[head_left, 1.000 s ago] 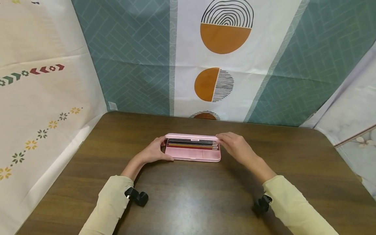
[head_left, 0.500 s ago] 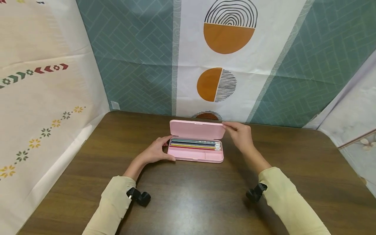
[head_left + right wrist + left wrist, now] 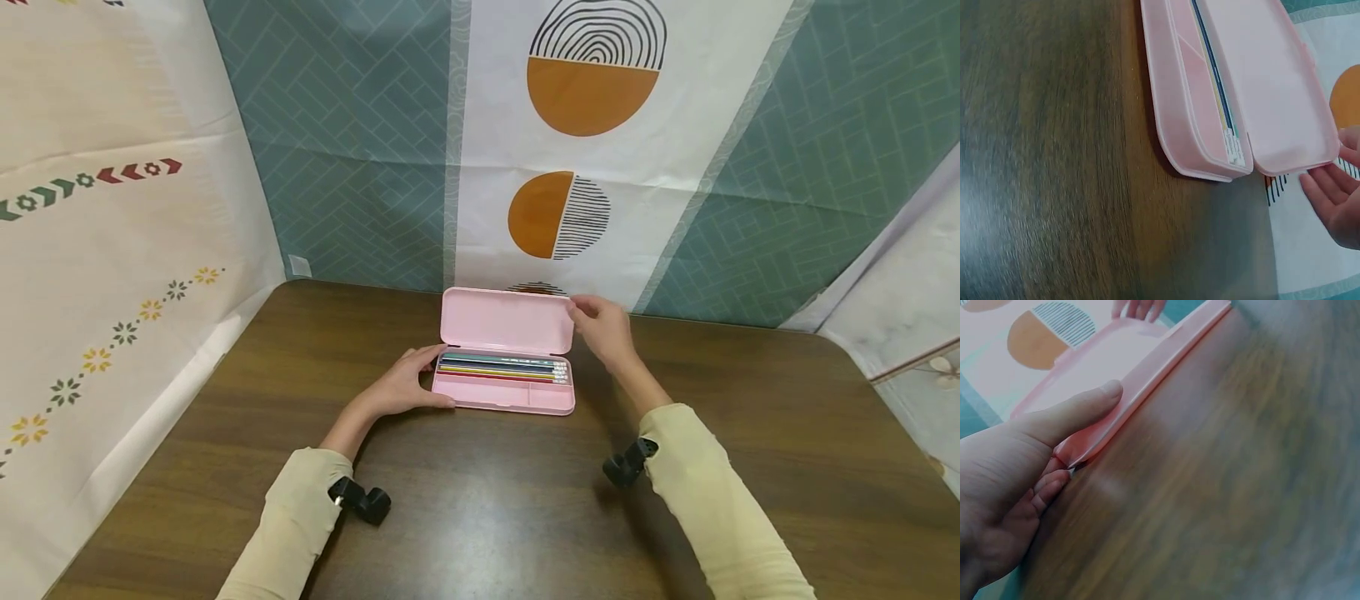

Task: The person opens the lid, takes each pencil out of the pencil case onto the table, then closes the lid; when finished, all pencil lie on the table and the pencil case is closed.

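A pink pencil case (image 3: 480, 393) lies on the table with its lid (image 3: 507, 322) raised at the back. Several pencils (image 3: 501, 369) with white eraser ends fill its rear compartment, while the front one and a small section at the right show bare pink plastic. My left hand (image 3: 408, 385) grips the left end, thumb along the front wall and fingers round the back corner, as the left wrist view shows. At the lid's upper right corner, my right hand (image 3: 607, 335) pinches the edge, thumb on the inner side and fingers behind (image 3: 1329, 194).
The brown wooden table (image 3: 480, 500) extends around the case. A patterned cloth backdrop (image 3: 360, 167) rises behind the table's far edge, with a printed white cloth (image 3: 135, 250) at the left and a pale one at the right.
My right hand has swung the lid up and back from nearly closed to wide open, revealing the pencils fully. My left hand keeps its grip on the case's left end.
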Available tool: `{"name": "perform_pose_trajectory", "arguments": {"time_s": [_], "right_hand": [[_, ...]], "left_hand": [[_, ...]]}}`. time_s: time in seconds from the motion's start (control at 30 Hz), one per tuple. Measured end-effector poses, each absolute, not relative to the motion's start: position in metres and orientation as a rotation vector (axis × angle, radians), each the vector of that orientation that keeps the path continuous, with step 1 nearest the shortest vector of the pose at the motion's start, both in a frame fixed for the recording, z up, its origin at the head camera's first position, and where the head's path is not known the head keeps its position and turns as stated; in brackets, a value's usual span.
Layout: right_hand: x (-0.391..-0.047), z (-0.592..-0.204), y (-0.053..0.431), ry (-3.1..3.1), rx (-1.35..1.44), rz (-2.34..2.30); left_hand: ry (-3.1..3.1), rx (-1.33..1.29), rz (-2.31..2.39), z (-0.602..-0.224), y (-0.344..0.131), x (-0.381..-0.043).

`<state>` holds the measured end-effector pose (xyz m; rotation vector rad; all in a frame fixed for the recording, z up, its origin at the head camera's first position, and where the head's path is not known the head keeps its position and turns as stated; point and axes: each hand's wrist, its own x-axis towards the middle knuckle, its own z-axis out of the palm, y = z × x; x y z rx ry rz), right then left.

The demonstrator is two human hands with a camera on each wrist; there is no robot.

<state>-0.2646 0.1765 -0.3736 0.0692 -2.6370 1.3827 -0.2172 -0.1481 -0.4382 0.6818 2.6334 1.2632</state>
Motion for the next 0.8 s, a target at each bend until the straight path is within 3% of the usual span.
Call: {"name": "perform_pose_trajectory", "arguments": {"time_s": [0.37,0.8], "right_hand": [[-0.278,-0.383,0.179,-2.764,0.023,1.764],[-0.277,-0.376,0.18,-2.924,0.075,1.654]], "left_hand": [[2.628,0.671,1.262,-0.438,-0.147,-0.217],[2.632,0.651,1.272,-0.438,-0.147,-0.216]]}}
